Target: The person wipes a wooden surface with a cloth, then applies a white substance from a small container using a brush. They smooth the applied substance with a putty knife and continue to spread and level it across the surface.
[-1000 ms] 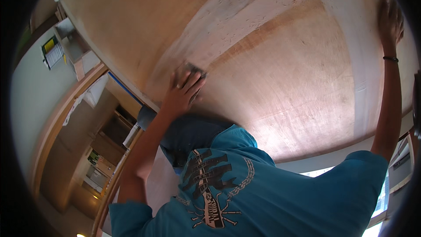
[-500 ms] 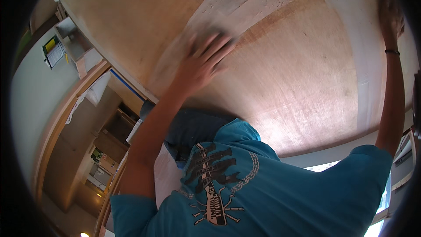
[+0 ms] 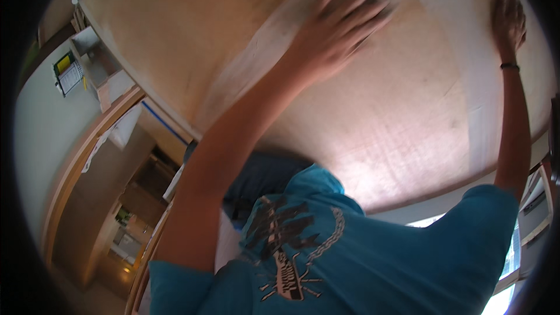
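A large light-brown wooden panel spreads before me. A pale, smeared band like filler curves across it, with small pits and scratches towards the top. My left hand lies on this band, fingers stretched and somewhat spread, slightly blurred. Dark shading shows at its fingertips; I cannot make out whether it is shadow or a thin thing under them. Towards the right edge, my right hand rests against the panel with its fingers extended, just beyond a second pale strip. A dark band circles that wrist.
To the left stand a pale wall, an open box-like compartment and a pad of paper. A wood-trimmed opening below shows shelves and a small light. A bright window and framing are at the lower right.
My left hand has slid up and to the right along the pale band. My right hand has shifted slightly left and stays against the panel.
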`<state>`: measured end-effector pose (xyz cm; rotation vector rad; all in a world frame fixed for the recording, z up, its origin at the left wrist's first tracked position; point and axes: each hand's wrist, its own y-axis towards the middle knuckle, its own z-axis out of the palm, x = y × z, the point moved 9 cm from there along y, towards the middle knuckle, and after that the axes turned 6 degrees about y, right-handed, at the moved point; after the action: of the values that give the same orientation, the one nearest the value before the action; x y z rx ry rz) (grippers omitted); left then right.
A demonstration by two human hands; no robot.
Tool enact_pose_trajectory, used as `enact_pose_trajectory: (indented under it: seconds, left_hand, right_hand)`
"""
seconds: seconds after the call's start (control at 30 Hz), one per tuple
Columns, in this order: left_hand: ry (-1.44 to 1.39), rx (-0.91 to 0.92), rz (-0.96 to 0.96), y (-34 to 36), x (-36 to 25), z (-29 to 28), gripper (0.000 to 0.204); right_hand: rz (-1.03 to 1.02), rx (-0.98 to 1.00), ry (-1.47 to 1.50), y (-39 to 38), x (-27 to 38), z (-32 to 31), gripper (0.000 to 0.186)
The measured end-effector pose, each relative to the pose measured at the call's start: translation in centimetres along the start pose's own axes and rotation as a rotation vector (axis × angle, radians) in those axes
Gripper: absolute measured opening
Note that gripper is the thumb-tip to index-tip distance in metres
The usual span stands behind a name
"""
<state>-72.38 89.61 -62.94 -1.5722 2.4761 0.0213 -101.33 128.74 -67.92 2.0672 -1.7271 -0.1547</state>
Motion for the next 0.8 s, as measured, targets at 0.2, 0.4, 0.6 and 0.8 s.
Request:
enact_pose_trajectory:
  seconds: [0.2, 0.4, 0.6, 0.8]
  left_hand:
    - [0.044, 0.380, -0.186, -29.7, 2.8, 3.1, 0.073]
    - [0.087, 0.052, 0.027, 3.7, 0.0, -0.2, 0.058]
    - [0.004, 0.074, -0.027, -3.2, 0.6, -0.9, 0.062]
    - [0.137, 0.515, -0.138, -30.7, 3.6, 2.9, 0.071]
  right_hand:
    - [0.121, 0.045, 0.023, -1.4, 1.2, -1.3, 0.087]
    - [0.102, 0.037, 0.046, -0.6, 3.2, -0.4, 0.088]
    - [0.175, 0.059, 0.000, -1.0, 1.4, -1.6, 0.088]
    - [0.116, 0.025, 0.020, -1.3, 2.2, -1.3, 0.085]
